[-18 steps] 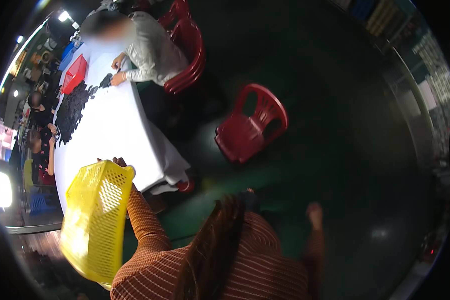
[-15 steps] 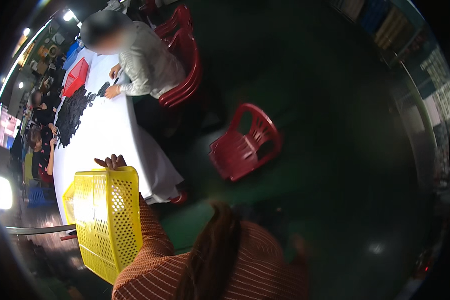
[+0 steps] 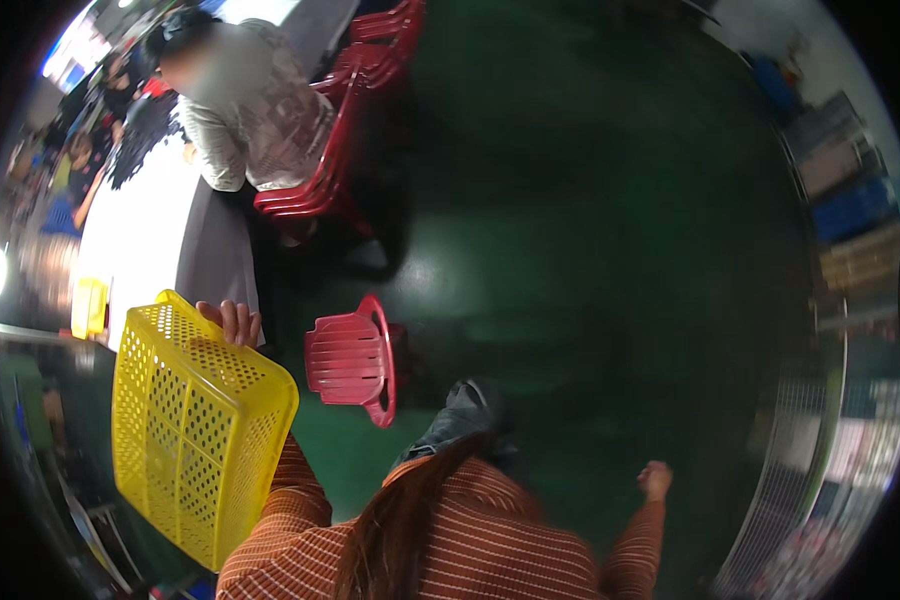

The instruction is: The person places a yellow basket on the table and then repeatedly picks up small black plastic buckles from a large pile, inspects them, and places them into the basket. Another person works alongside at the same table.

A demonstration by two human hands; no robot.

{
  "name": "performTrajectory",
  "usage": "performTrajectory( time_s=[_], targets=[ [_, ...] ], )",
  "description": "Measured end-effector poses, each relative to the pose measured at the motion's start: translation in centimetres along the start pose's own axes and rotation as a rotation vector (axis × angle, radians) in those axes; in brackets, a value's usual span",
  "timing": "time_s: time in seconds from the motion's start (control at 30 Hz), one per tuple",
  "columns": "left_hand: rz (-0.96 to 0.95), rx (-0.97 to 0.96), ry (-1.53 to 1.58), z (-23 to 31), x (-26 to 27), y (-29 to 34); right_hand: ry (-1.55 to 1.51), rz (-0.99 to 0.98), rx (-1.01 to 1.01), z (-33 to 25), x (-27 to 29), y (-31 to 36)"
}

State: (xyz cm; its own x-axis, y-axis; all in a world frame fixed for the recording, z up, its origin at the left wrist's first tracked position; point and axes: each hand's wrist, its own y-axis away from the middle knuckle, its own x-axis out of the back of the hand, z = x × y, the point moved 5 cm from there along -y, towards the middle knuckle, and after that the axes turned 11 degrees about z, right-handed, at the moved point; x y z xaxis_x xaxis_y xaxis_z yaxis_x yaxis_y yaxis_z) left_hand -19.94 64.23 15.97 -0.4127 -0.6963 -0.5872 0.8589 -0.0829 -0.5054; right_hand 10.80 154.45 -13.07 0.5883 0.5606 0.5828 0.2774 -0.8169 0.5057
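A yellow plastic basket with perforated walls is held tilted at my left side, its bottom and outer walls facing me. Over its far rim curl the fingers of my left hand, gripping it; the thumb is hidden. My right arm hangs out to the right in a striped orange-brown sleeve. At its end my right hand is closed like a fist above the green floor, with nothing visible in it.
A red plastic chair stands just ahead. Left of it is a long table with a white cloth, carrying a smaller yellow basket and a dark pile. A seated person occupies stacked red chairs. Racks line the right.
My view has shifted, and the red chair now appears nearer and lower left. The basket stays in my left hand, tilted differently. My right hand now shows clearly at the right.
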Motion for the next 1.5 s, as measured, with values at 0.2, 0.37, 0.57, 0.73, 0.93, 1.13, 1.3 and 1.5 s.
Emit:
performTrajectory(
  time_s=[0.2,0.37,0.57,0.73,0.93,1.13,1.3,1.5],
  targets=[
    [-0.123,0.153,-0.327,-6.2,-0.4,-9.3,0.021,-0.174,0.536,-36.4,-21.3,-10.7],
    [0.045,0.229,-0.414,-18.6,4.1,-25.5,0.093,-0.520,0.558,-46.5,-38.5,-9.3],
    [0.720,0.570,-0.297,-43.0,13.5,-41.5,0.501,-0.821,0.232,-42.6,-49.6,-16.6],
    [1.023,0.914,-0.112,-63.9,20.0,-48.5,0.373,-0.481,0.247,-62.8,-54.0,-24.0],
    [1.103,1.056,-0.673,-66.4,27.1,-68.5,0.082,-0.712,0.547,-98.9,-73.9,-30.5],
    [1.223,0.730,-1.185,-61.9,37.4,-86.2,0.092,-1.570,0.407,-131.9,-95.3,-14.0],
    [1.348,0.624,-1.260,-59.7,51.7,-94.4,0.259,-1.671,0.457,-137.6,-116.3,-10.6],
    [1.177,0.485,-1.320,-54.5,67.2,-109.1,0.431,-1.026,1.060,-145.7,-135.9,-8.1]
  ],
)
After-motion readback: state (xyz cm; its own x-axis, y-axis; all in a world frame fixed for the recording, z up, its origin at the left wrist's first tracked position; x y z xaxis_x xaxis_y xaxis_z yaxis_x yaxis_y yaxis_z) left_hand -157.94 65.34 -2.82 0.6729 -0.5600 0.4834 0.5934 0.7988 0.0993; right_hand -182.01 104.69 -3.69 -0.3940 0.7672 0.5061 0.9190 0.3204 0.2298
